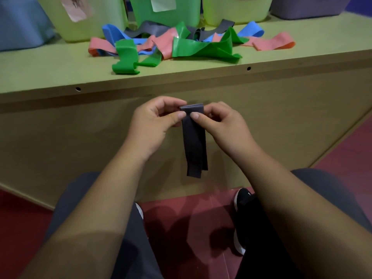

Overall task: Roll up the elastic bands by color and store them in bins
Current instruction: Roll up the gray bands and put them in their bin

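A dark grey elastic band (194, 141) hangs in front of the shelf's face, its top end folded over. My left hand (155, 121) pinches that folded top from the left, and my right hand (221, 123) pinches it from the right. On the shelf top (40, 69) lies a tangled heap of green bands (201, 49), pink bands (269, 42), blue bands (112, 32) and grey bands (153, 28). Behind the heap stand a pale green bin (86, 17), a green bin (167, 11) and a yellow-green bin (237, 9).
A blue bin (20, 23) stands at the far left and a grey-purple bin (308, 7) at the far right of the shelf. Below are my knees, a black shoe (241, 200) and a red floor (191, 218).
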Motion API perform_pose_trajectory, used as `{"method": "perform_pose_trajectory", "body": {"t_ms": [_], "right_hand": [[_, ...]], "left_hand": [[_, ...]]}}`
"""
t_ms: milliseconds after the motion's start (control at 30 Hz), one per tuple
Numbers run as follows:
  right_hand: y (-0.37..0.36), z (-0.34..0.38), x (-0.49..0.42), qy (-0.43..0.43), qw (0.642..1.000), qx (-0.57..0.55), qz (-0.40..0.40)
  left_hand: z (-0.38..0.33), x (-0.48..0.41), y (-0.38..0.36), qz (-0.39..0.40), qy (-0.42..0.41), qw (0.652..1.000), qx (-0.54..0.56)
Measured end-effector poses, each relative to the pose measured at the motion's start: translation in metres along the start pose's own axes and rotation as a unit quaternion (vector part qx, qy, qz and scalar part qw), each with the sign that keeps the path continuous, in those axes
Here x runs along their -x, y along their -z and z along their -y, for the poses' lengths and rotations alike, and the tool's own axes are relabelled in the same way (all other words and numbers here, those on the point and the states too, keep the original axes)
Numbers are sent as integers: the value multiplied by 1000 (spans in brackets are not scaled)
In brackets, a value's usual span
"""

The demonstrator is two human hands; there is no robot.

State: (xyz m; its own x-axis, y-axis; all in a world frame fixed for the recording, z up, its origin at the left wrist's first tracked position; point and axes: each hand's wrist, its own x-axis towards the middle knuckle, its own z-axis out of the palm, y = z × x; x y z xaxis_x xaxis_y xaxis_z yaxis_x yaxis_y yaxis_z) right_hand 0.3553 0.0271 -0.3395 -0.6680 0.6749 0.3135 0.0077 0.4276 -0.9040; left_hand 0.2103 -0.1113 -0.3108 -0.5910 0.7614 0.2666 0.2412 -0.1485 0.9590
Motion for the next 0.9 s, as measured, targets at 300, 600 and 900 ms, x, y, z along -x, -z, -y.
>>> {"method": "perform_pose_trajectory", "body": {"t_ms": [300,600,900], "right_hand": [[4,17,-5,34,997,-64,25],[-3,38,-36,83,989,-113,-50],[0,55,-73,108,977,-128,-129]], "left_hand": [[-22,-7,-6,-12,-37,999,19],[-51,-28,-7,-45,-78,996,-11],[-97,-86,-16,-70,-29,997,-35]]}}
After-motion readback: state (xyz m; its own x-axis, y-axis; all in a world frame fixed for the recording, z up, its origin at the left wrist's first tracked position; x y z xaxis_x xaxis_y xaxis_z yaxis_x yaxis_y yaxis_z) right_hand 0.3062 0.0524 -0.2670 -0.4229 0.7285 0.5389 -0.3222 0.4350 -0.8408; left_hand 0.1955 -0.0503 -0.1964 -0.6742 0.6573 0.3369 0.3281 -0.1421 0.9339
